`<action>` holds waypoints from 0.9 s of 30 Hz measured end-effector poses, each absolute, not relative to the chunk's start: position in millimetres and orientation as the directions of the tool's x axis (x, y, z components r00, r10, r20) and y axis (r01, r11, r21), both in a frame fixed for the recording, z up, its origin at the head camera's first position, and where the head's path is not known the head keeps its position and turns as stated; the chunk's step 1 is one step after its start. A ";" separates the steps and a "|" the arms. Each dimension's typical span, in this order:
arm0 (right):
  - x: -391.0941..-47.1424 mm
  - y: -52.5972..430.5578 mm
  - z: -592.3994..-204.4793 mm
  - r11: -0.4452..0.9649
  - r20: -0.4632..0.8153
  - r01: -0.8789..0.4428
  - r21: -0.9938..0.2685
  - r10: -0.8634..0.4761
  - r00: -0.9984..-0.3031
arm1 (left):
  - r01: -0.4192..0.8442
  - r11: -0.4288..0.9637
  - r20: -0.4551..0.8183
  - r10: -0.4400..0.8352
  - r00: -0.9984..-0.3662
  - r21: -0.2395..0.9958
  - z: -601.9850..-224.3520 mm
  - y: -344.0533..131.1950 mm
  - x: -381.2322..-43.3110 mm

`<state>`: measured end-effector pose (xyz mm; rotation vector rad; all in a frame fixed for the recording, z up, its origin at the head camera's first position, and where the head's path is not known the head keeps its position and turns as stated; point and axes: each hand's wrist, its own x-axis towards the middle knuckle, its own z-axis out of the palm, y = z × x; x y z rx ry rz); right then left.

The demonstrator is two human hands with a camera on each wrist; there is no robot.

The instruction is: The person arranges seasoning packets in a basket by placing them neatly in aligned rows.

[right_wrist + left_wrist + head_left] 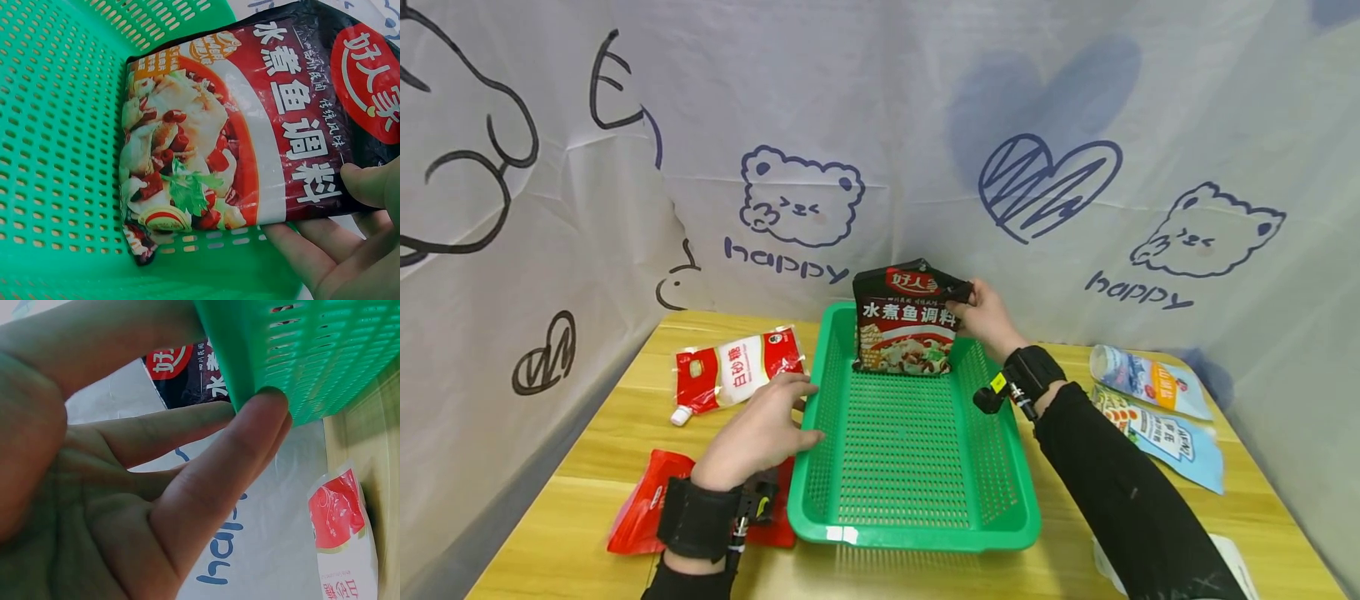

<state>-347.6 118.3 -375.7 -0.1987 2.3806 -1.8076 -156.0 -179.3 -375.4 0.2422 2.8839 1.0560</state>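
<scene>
My right hand (988, 318) pinches the upper right corner of a black and red seasoning packet (904, 321). The packet stands upright at the far end of a green plastic basket (1028, 508), its lower edge close over the perforated floor. In the right wrist view, the thumb lies on the packet's front (194, 144), with fingers behind its edge. My left hand (767, 433) holds the left rim of the basket. From the left wrist view, the thumb reaches the rim and a fingertip lies against the basket's outer wall (325, 356).
Left of the basket lies a red and white spouted sugar pouch (741, 373). Red packaging (651, 504) sits partly under my left wrist. At the right lie two light-coloured pouches, one with an orange patch (1150, 383) and one blue (1183, 446). A drawn-on white sheet (917, 100) hangs behind.
</scene>
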 end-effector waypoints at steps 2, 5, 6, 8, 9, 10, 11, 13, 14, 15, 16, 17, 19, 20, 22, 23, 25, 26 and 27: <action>-349.6 119.8 -376.8 0.253 -0.045 -0.006 -0.967 -0.197 -0.979 | 0.127 0.754 -0.003 0.169 -0.986 0.644 -375.4 -179.0 -156.2; -352.5 121.0 -377.2 0.233 -0.049 0.000 -0.973 -0.208 -0.977 | 0.128 0.755 -0.003 0.169 -0.986 0.644 -375.6 -178.9 -156.5; -353.2 121.2 -377.0 0.230 -0.048 -0.001 -0.973 -0.208 -0.977 | 0.128 0.754 -0.003 0.169 -0.986 0.644 -375.6 -178.8 -156.5; -354.1 121.5 -376.3 0.239 -0.037 -0.015 -0.971 -0.210 -0.977 | 0.127 0.754 -0.003 0.168 -0.986 0.645 -375.9 -178.9 -156.7; -354.7 121.3 -376.0 0.246 -0.032 -0.020 -0.969 -0.205 -0.978 | 0.127 0.754 -0.003 0.168 -0.986 0.645 -376.1 -178.9 -156.7; -355.0 121.4 -375.8 0.253 -0.027 -0.026 -0.967 -0.202 -0.979 | 0.125 0.753 -0.003 0.167 -0.986 0.646 -376.0 -178.8 -156.6; -355.4 121.5 -375.7 0.265 -0.022 -0.032 -0.964 -0.198 -0.980 | 0.125 0.753 -0.003 0.167 -0.986 0.646 -376.2 -178.8 -156.5; -356.2 121.6 -375.9 0.287 -0.015 -0.041 -0.957 -0.190 -0.982 | 0.125 0.753 -0.004 0.167 -0.986 0.646 -376.1 -178.6 -156.2; -356.4 121.6 -375.8 0.294 -0.013 -0.043 -0.955 -0.187 -0.982 | 0.124 0.753 -0.004 0.166 -0.986 0.646 -376.3 -178.6 -156.1; -356.7 121.5 -375.8 0.299 -0.014 -0.042 -0.953 -0.181 -0.983 | 0.125 0.753 -0.004 0.166 -0.986 0.646 -376.3 -178.6 -156.0; -357.1 121.4 -375.8 0.305 -0.014 -0.042 -0.951 -0.178 -0.984 | 0.124 0.752 -0.004 0.166 -0.986 0.647 -376.2 -178.6 -155.8; -357.4 121.1 -375.8 0.310 -0.015 -0.041 -0.950 -0.176 -0.984 | 0.124 0.752 -0.003 0.166 -0.986 0.648 -376.3 -178.6 -155.8; -357.4 120.9 -375.4 0.315 -0.021 -0.035 -0.948 -0.171 -0.985 | 0.126 0.751 -0.002 0.167 -0.986 0.648 -376.3 -178.7 -155.6; -357.0 120.9 -375.1 0.315 -0.026 -0.029 -0.949 -0.170 -0.985 | 0.126 0.751 -0.002 0.167 -0.986 0.648 -376.2 -178.8 -155.5; -355.8 122.1 -374.1 0.312 -0.035 -0.021 -0.950 -0.173 -0.984 | 0.129 0.751 0.000 0.170 -0.986 0.648 -376.0 -178.6 -155.5; -354.7 123.3 -373.2 0.314 -0.037 -0.020 -0.949 -0.176 -0.984 | 0.130 0.752 0.000 0.170 -0.985 0.646 -375.9 -178.5 -155.6; -352.6 126.1 -371.4 0.323 -0.027 -0.032 -0.946 -0.179 -0.984 | 0.131 0.752 -0.001 0.172 -0.985 0.646 -375.9 -178.4 -155.6; -351.3 127.4 -370.0 0.325 -0.016 -0.044 -0.945 -0.180 -0.984 | 0.130 0.751 -0.002 0.172 -0.985 0.648 -375.9 -178.4 -155.7; -350.0 129.0 -368.6 0.330 -0.004 -0.057 -0.942 -0.182 -0.983 | 0.130 0.750 -0.003 0.174 -0.985 0.648 -376.0 -178.6 -155.7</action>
